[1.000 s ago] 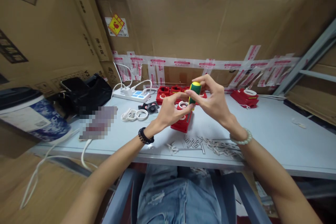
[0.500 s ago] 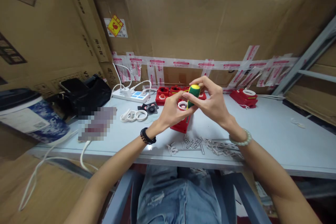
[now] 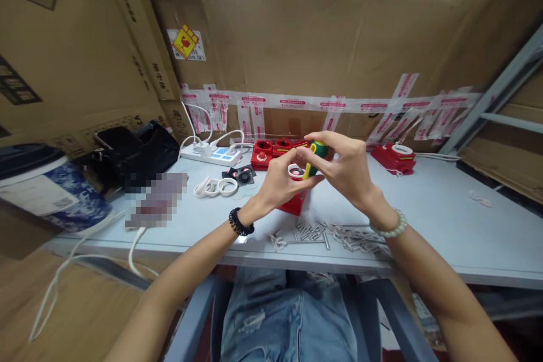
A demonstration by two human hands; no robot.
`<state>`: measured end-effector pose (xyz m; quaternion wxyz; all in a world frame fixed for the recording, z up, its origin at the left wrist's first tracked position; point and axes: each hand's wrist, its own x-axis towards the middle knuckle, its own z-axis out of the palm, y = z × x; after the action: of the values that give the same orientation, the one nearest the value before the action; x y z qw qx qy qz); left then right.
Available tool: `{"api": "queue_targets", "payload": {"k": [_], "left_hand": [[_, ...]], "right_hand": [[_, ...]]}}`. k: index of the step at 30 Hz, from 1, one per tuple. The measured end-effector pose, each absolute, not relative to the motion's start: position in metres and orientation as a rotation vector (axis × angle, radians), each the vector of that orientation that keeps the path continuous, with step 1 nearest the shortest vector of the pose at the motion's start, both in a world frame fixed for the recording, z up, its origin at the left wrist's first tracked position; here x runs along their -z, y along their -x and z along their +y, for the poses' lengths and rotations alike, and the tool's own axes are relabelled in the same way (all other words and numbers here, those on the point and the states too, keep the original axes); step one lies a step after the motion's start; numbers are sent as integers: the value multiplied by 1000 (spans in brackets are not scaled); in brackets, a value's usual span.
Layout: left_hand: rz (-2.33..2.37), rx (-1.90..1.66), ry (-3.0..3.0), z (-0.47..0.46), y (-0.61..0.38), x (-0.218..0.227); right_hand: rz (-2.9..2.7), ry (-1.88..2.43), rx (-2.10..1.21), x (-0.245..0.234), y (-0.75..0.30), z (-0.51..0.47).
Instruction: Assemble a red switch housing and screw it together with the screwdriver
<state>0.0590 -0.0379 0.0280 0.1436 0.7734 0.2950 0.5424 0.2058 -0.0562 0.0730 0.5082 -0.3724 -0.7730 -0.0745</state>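
Note:
A screwdriver (image 3: 319, 150) with a green and yellow handle stands tilted between my hands. My right hand (image 3: 348, 169) is closed around the handle's upper part. The thumb and fingers of my left hand (image 3: 275, 184) curl around the handle's lower end. Under them is a red plastic housing (image 3: 292, 205) with a white ring (image 3: 296, 171) on top, partly covered by my left hand. The screwdriver's tip is not clear to see. Loose screws (image 3: 311, 230) lie on the table in front of the housing.
More red housings (image 3: 262, 159) stand behind my hands, and another red unit (image 3: 394, 158) is at the right. White rings (image 3: 228, 186), small black speakers (image 3: 245, 176) and a power strip (image 3: 212, 154) lie left. White clips (image 3: 360, 238) lie near the front edge. A large cup (image 3: 51, 192) stands far left.
The screwdriver handle has turned, now showing a yellow stripe, and its top leans slightly further right. My right hand's fingers have shifted over the handle's top.

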Motion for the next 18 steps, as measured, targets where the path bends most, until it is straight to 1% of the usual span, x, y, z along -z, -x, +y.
{"api": "queue_targets", "payload": {"k": [2,3,8,10,15,17,18], "left_hand": [[834,-1596,-2219,-37,-59,-26],[825,-1583,-2221,-36,-58,-26],[813,-1407,-2240,-37,-55,-28],[833,-1424,-2238,-38,-57,-27],[836,-1627,-2186,-36,-59,-21],[834,-1636,-2183,-36,-58,-22],[829,-1611,-2195,-35,-57,-23]], "right_hand": [[-1860,945,278,-73,-204,-58],[-1887,939,251,-75,-206,-59],[-2067,784,-157,-83,-218,-63],[-2013,812,-110,-83,-218,-61],[-1807,969,243,-75,-205,-57],[-1830,991,245,-76,-204,-59],[-1868,977,195,-77,-206,-60]]}}
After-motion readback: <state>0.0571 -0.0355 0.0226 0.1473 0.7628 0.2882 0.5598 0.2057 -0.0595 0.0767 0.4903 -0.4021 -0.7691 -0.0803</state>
